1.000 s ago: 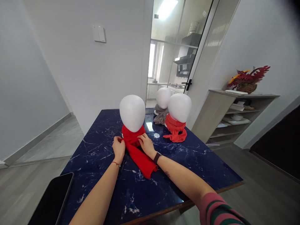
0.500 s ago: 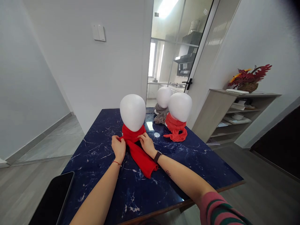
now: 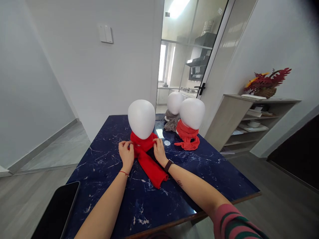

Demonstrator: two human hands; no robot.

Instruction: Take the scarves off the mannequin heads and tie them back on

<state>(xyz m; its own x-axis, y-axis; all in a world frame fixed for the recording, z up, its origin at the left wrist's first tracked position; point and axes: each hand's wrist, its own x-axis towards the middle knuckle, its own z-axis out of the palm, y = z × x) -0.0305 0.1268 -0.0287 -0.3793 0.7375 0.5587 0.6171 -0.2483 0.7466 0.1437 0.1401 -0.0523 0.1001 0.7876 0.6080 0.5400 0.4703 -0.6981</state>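
Red scarf (image 3: 152, 171) is pinched at its edge by nearly closed fingertips of right hand (image 3: 159, 152); it is touched by curled fingers of left hand (image 3: 126, 154), hold there can't be told. Scarf is wrapped around base of white head (image 3: 141, 119) on blue table (image 3: 99, 172); two wrapped heads (image 3: 191, 113) are seen behind.

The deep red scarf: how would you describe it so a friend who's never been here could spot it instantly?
Find the dark blue marbled table, then the leftmost white mannequin head on it. The deep red scarf is around its neck, one long end lying out in front. Unlike the coral-red scarf and grey scarf, it has the left hand and right hand at it.
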